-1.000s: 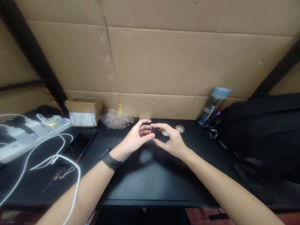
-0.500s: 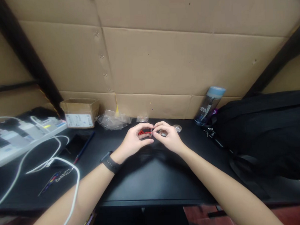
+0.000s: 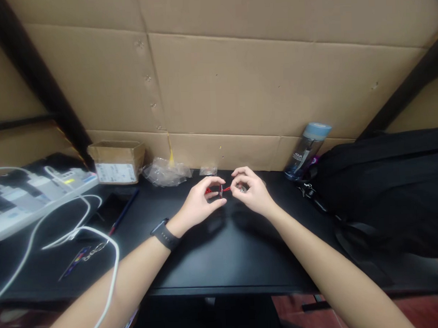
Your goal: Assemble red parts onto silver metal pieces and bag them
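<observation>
Over the black desk, my left hand (image 3: 196, 202) is closed on a thin, flat, disc-like piece (image 3: 221, 191) seen edge-on between its fingertips and thumb. Bunched red cord lies inside that hand's curled fingers. From the piece a short stretch of red cord (image 3: 226, 189) runs across to my right hand (image 3: 255, 195), whose thumb and index finger pinch its end. Behind the right fingers a small clear or shiny round item shows in part. The exact kind of the flat piece cannot be made out.
Crumpled clear plastic (image 3: 167, 172) and a small cardboard box (image 3: 117, 161) stand along the back. To the left are a power strip (image 3: 42, 200), white cables, a dark tablet-like slab and a keychain (image 3: 78, 261). A bottle (image 3: 307, 150) and black backpack (image 3: 390, 195) occupy the right.
My right hand has moved away from the left, to the right, drawing a length of red cord out between them. The left hand keeps its hold on the flat piece.
</observation>
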`<state>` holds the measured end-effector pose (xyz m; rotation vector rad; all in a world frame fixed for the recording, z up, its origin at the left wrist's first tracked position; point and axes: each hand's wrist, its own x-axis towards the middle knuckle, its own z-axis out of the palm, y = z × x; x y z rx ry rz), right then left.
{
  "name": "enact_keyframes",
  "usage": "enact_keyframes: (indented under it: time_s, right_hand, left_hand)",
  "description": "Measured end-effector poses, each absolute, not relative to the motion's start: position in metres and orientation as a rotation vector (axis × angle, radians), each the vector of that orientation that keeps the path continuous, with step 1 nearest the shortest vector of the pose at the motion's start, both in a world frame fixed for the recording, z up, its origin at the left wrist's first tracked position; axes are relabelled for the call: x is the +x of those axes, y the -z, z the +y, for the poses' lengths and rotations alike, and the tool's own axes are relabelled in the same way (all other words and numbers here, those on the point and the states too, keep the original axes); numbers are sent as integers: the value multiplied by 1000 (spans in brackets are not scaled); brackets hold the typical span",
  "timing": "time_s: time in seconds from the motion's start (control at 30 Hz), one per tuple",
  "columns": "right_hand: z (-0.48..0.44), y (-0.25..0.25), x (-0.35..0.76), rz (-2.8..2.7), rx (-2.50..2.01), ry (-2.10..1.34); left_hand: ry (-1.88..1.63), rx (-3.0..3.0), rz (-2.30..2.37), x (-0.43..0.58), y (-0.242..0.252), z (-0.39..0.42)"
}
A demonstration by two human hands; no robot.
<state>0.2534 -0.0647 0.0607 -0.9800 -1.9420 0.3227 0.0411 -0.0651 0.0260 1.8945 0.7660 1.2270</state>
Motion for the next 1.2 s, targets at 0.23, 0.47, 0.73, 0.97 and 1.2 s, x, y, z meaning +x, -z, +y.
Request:
enact_keyframes:
  time_s: [0.23, 0.47, 0.73, 0.97, 1.2]
  right_hand:
    - [-44, -74, 306, -2162, -1112, -39]
    - [-35, -73, 337, -2348, -1404, -58]
    - [-29, -57, 332, -2381, -1433, -186]
    - [-30, -60, 331, -2406, -1405, -209]
    - [-28, -52, 331, -2409, -1330, -336]
  left_hand:
    - [-1179, 2242, 1051, 25, -24, -50]
    - [-1204, 2351, 1483, 8, -26, -37]
    - [-1126, 2338, 1785, -1, -28, -36]
    - [-963, 2467, 1880, -11, -30, -31]
    - [-833, 2533, 1857, -18, -27, -25]
